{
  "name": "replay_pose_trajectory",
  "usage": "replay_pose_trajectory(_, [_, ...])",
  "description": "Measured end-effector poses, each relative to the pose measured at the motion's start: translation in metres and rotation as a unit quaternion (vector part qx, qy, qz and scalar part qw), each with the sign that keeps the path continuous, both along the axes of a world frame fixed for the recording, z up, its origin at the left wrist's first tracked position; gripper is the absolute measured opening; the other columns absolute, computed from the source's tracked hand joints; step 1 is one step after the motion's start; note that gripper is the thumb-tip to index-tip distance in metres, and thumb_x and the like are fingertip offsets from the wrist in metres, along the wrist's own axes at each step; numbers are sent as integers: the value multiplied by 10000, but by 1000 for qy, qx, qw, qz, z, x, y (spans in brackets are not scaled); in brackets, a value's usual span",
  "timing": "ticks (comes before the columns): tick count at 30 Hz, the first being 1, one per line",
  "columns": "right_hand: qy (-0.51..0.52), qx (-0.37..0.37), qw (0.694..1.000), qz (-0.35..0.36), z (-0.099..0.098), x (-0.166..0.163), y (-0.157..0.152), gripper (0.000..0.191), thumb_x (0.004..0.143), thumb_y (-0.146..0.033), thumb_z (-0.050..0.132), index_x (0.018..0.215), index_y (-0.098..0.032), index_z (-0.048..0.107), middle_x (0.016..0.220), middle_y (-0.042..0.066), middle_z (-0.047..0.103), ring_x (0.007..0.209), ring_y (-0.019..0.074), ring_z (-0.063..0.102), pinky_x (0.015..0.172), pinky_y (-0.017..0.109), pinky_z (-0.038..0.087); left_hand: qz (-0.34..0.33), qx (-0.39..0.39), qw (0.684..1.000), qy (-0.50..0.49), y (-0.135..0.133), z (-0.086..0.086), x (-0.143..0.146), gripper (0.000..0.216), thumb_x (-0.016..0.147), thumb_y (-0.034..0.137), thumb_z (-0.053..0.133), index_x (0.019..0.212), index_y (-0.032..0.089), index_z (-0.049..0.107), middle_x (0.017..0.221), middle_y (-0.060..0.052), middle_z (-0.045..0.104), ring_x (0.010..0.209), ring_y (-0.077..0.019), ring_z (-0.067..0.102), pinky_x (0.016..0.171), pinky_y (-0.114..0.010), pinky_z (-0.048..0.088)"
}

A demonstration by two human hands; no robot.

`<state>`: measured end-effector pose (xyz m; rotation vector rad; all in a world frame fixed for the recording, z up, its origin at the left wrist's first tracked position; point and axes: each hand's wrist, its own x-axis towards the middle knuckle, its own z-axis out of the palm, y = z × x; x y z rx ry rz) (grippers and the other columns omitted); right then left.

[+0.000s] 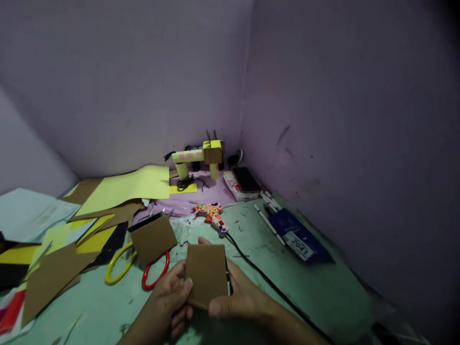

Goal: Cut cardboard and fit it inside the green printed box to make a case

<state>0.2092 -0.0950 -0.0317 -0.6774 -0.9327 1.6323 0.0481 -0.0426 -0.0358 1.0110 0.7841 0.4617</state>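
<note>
Between my two hands is a brown cardboard piece [206, 275], its broad face turned toward me, with a dark layer showing at its right edge. My left hand [171, 299] grips its left edge, thumb on the front. From the right, my right hand [240, 292] holds it with the thumb on the lower corner and the fingers behind. A second cardboard piece [154, 238] lies over scissors with one yellow handle [117, 268] and one red handle [146, 278], just left of my hands. Beyond them rests a patterned glue gun [214, 218].
A giraffe-like paper and cardboard animal [190, 156] stands by the wall. Cardboard scraps [53, 273] and a yellow sheet [131, 189] cover the left side. On the right lie a phone [246, 179] and a blue packet [291, 230]. The glue gun's black cord [268, 278] runs past my right hand.
</note>
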Motion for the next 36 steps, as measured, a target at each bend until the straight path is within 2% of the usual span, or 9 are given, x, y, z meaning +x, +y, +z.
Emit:
replay_pose_trajectory(7, [34,58,998,4,10,-5,0,856,499,-350,859,1249,-213,470,1204,92,565,1064,240,551,938,375,382,92,33,995,2,-7,8,5,570,688,560,693,1078,222,452,433,96,484,317,-6,120,292,-100,210])
replay_pose_trajectory(11, [-29,78,992,-100,5,-13,1,484,760,-471,653,1144,-188,570,1032,80,643,935,196,584,780,292,438,75,60,995,13,-7,-2,6,475,727,571,643,969,181,519,327,104,402,273,-25,171,308,-130,228])
replay_pose_trajectory(15, [-99,49,977,-183,-2,-13,0,420,780,-527,595,967,-152,617,787,44,630,732,167,567,654,267,430,83,125,985,79,-3,-2,-1,421,669,528,703,853,169,583,418,29,524,322,-75,340,352,-177,262])
replay_pose_trajectory(19, [-191,26,962,-194,-5,-7,-3,345,788,-504,562,795,-161,596,660,-3,527,584,126,463,529,238,360,214,357,895,157,-4,14,-8,430,606,409,764,980,244,629,772,-21,627,578,-165,513,515,-241,389])
replay_pose_trajectory(21, [-268,48,947,-169,-4,-6,-5,306,798,-454,536,687,-170,552,582,-31,443,541,109,386,493,231,298,213,436,857,175,-7,21,-9,324,609,390,759,893,262,667,869,-39,642,725,-215,550,600,-268,416])
replay_pose_trajectory(23, [-315,55,937,-143,-2,-7,-8,275,792,-406,529,635,-182,504,536,-50,384,515,99,336,474,229,258,187,441,863,157,-9,25,-9,151,664,380,715,729,253,668,803,-41,646,751,-231,557,625,-283,420])
replay_pose_trajectory(26, [-308,25,941,-137,2,-9,-10,257,750,-392,575,620,-192,480,520,-55,387,497,96,338,457,225,255,164,392,900,102,-12,26,-11,201,740,367,648,595,230,628,622,-31,598,623,-206,539,564,-287,407])
replay_pose_trajectory(31, [-241,72,959,-128,2,-9,-10,384,785,-523,543,710,-164,659,572,0,522,528,125,444,489,241,334,183,337,923,26,-12,26,-15,221,722,399,685,595,219,664,607,-34,601,603,-196,541,547,-283,404])
replay_pose_trajectory(36, [-295,119,925,-207,-2,-5,-13,428,889,-477,423,840,-186,733,654,57,668,593,175,591,539,258,412,173,329,928,-13,-15,19,-12,205,737,387,686,615,222,675,620,-33,611,612,-187,548,560,-284,416])
